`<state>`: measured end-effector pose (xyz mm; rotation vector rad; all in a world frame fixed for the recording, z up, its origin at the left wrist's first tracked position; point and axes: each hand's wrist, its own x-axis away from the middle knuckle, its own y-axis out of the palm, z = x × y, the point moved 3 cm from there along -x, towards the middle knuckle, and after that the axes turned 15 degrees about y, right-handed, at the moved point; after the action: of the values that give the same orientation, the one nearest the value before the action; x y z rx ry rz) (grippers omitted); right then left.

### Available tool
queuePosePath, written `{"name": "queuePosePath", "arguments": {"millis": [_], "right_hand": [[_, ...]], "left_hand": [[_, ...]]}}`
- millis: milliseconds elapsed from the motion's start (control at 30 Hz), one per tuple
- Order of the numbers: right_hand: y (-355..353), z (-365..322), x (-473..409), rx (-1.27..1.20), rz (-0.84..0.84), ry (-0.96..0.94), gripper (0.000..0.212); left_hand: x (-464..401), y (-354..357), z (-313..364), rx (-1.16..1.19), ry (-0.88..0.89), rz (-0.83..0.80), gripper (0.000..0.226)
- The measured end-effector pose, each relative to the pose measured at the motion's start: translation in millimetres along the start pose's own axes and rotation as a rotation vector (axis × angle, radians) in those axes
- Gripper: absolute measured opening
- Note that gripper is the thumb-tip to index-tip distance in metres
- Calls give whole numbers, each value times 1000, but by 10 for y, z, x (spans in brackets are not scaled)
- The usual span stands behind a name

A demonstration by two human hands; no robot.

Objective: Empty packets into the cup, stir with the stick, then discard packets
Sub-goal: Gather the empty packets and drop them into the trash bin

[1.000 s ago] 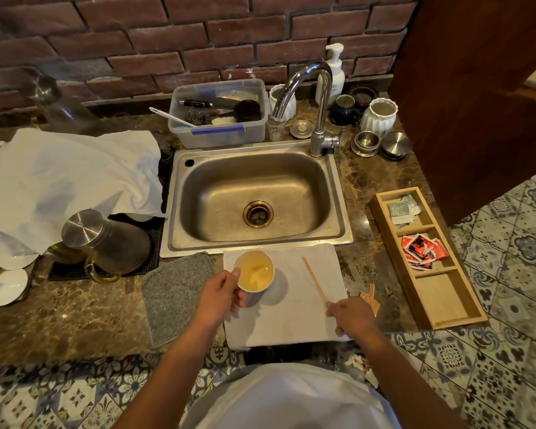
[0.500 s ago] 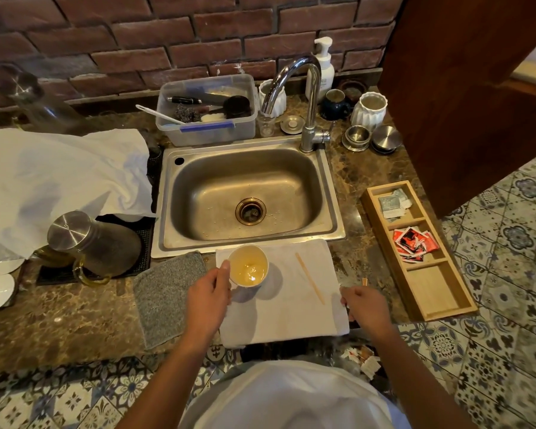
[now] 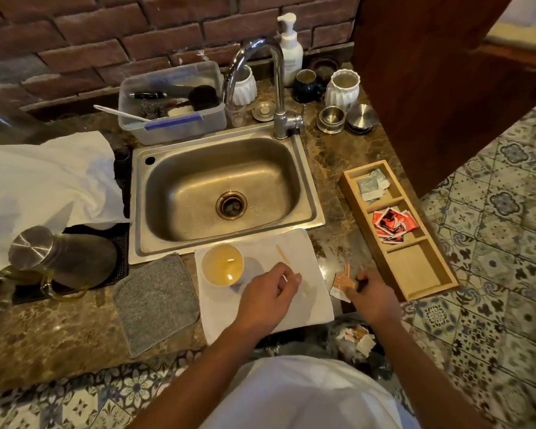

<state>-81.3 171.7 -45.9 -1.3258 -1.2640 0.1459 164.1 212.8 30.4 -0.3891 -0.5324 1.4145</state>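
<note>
A small cup [image 3: 222, 264] with yellowish liquid stands on a white cloth [image 3: 310, 305] in front of the sink. The wooden stick [image 3: 283, 257] lies on the cloth to the cup's right. My left hand [image 3: 268, 294] curls its fingers over the stick's near end and pinches it. Torn orange and white packets [image 3: 340, 281] lie on the counter just right of the cloth. My right hand [image 3: 369, 294] grips them at their right edge, close to the wooden tray.
A wooden tray [image 3: 415, 274] holds red packets [image 3: 390, 224] and grey packets [image 3: 370, 184]. Steel sink [image 3: 223, 239] and tap [image 3: 279, 88] lie behind. A grey mat [image 3: 155, 301] and a jug [image 3: 59, 258] sit left. Below the counter edge, a bin [image 3: 356, 339] holds torn packets.
My left hand let go of the cup and moved right onto the stick's near end. My right hand shifted right off the cloth edge onto the torn packets.
</note>
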Motion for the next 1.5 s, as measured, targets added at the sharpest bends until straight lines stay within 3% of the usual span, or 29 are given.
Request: {"name": "queuePosePath", "arguments": {"millis": [133,233,433,533,700,933,1133,1300,1400,1500], "right_hand": [[43,40,0,-56,39,-21,29],[75,87,-40,-33,64,-44,32],[139,118,-132,-81,-5,-1,24],[125,149,-154,-158,-33,33,12],[75,177,-176,-207,-86,35,11],[-58,192,-111,-415,-286,-84,12],[-123,120,-87,-502,-298,-99,13],[-36,53,-227,-389,-194,-55,10],[17,26,-294,-105,-40,-57,35],[77,-21,-291,-23,38,-53,49]], "left_hand": [[-255,401,-19,-82,-3,-194,20],[-427,615,-24,-143,12,-274,29],[-710,951,-27,-314,35,-382,39],[-740,1055,-55,-320,-11,-412,43],[-743,1155,-81,-315,-32,-442,45],[-809,1118,-95,-277,5,-399,51],[-831,984,-99,-124,95,-380,22],[-762,829,-78,-113,79,-305,20],[-690,693,-59,-62,69,-195,24],[-586,572,-41,26,45,-143,24]]}}
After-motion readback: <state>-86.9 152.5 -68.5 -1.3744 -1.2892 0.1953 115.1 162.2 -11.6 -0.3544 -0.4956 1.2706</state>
